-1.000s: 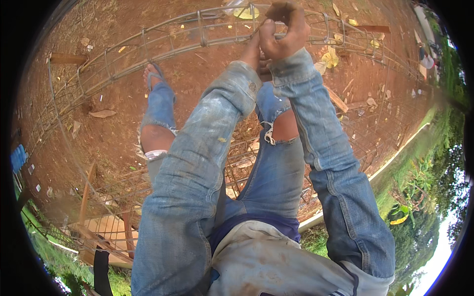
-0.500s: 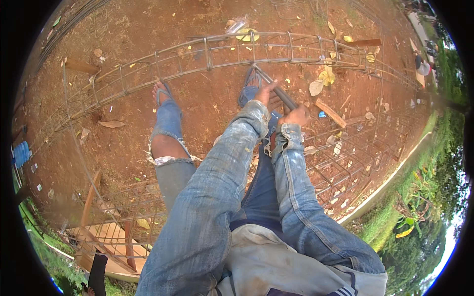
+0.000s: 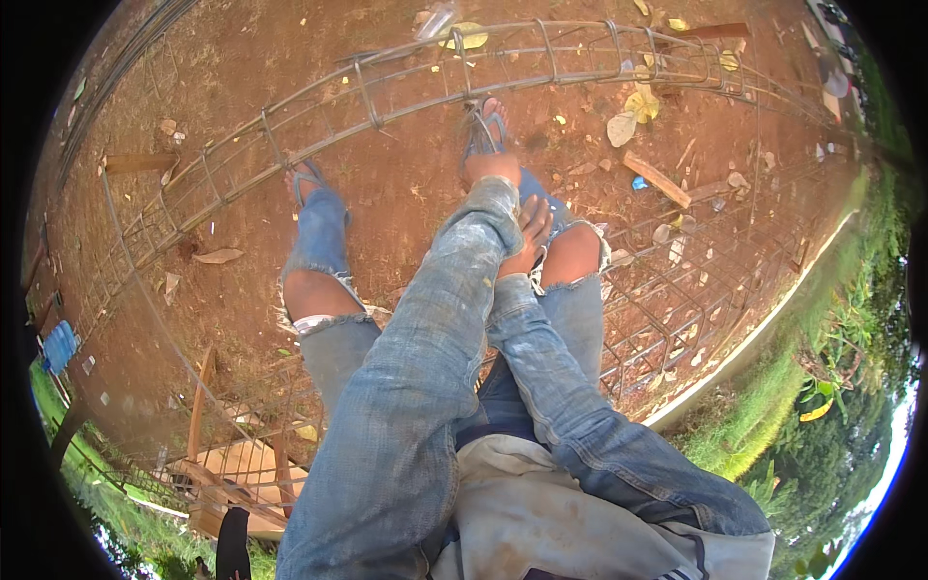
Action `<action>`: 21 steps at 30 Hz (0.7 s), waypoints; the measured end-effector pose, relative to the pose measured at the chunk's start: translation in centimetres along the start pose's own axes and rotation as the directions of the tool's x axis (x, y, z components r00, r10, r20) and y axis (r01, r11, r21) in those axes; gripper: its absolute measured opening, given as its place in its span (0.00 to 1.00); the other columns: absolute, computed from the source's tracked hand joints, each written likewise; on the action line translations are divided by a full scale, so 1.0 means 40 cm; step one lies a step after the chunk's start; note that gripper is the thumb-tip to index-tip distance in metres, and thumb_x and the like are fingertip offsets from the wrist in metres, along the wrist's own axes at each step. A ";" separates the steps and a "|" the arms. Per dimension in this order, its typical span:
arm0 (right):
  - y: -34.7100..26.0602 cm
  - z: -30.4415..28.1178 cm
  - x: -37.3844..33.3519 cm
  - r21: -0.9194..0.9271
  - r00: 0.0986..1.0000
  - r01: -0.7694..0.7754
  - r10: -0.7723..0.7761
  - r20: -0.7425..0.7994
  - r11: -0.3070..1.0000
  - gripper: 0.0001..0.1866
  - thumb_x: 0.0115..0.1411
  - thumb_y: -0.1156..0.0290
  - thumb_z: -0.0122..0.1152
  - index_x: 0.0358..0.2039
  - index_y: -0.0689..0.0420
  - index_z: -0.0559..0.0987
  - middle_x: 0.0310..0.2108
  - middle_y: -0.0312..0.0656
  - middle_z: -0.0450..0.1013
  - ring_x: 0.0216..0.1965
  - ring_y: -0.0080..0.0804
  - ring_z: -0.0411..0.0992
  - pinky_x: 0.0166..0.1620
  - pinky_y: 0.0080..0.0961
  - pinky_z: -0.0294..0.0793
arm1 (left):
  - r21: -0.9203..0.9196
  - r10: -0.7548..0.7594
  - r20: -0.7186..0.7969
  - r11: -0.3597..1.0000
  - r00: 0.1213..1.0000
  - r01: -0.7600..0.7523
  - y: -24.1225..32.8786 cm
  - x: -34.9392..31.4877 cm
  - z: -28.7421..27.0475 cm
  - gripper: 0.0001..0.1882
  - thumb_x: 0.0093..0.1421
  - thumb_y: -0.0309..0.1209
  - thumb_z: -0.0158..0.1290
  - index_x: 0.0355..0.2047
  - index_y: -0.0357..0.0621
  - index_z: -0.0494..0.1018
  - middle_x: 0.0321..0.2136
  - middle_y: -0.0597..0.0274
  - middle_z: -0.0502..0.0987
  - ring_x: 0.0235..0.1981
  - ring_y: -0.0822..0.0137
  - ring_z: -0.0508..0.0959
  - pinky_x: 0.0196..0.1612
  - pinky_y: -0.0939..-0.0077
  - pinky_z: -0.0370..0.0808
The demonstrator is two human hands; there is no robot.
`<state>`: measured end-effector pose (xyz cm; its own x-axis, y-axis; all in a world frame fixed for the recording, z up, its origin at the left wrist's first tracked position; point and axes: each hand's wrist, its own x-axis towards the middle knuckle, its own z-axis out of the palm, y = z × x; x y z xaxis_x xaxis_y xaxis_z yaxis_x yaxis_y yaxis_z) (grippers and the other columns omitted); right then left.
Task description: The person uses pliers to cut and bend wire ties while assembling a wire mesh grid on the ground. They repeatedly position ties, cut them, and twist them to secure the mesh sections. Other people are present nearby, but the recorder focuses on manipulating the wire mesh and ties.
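Note:
My left hand (image 3: 491, 167) is closed, knuckles outward, low in front of my right foot and just short of the long rebar cage (image 3: 425, 100). What it grips is hidden behind the hand and the sleeve. Partly covered by my left forearm, my right hand (image 3: 530, 235) lies beside my right shin with its visible fingers stretched out and a little apart. Its palm side is out of sight. The dark metal bar seen earlier does not show. The cage, made of long rods with square stirrups, curves across the ground ahead of both hands.
A wood offcut (image 3: 657, 179) and a blue scrap (image 3: 639, 183) lie right of my hands. More rebar cages (image 3: 677, 300) stand at the right. Dry leaves (image 3: 622, 129) dot the red soil. Wooden boards (image 3: 237, 474) sit at the lower left.
Both hands have swung left, and my right forearm has come in against my left one. The metal bar between them has gone out of sight. The view has shifted slightly.

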<state>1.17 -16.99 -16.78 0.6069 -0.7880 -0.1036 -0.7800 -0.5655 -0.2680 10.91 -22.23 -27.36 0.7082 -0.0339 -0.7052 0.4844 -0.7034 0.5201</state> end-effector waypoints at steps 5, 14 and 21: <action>0.027 0.033 0.032 -0.102 0.973 -0.177 0.190 0.129 0.979 0.29 0.50 0.63 0.50 0.52 0.56 0.57 0.48 0.43 0.59 0.47 0.47 0.61 0.44 0.43 0.62 | -0.164 -0.114 -0.076 0.981 0.991 0.100 0.126 -0.142 -0.121 0.11 0.39 0.30 0.53 0.23 0.35 0.72 0.23 0.45 0.74 0.27 0.56 0.76 0.29 0.66 0.70; 0.049 0.049 0.031 0.456 0.957 -0.042 -0.095 0.274 0.889 0.21 0.43 0.72 0.56 0.40 0.61 0.65 0.21 0.47 0.71 0.22 0.37 0.72 0.24 0.30 0.69 | -0.150 0.074 0.191 0.988 0.979 -0.046 0.044 -0.118 -0.236 0.19 0.38 0.39 0.59 0.25 0.35 0.71 0.24 0.55 0.75 0.26 0.65 0.74 0.31 0.72 0.69; 0.091 0.046 0.055 0.265 0.357 -0.932 -0.740 0.570 -0.246 0.17 0.45 0.66 0.55 0.36 0.59 0.68 0.20 0.35 0.64 0.19 0.19 0.62 0.20 0.19 0.60 | -0.272 -0.013 0.525 0.945 0.851 0.182 0.079 -0.067 -0.220 0.24 0.42 0.38 0.57 0.33 0.28 0.68 0.29 0.46 0.73 0.31 0.56 0.73 0.35 0.68 0.69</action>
<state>-0.06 -20.33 -19.77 0.8808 0.2755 -0.3850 -0.3333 0.9384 -0.0909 15.03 -18.11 -19.60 0.3268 -0.3924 -0.8597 0.7263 -0.4777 0.4942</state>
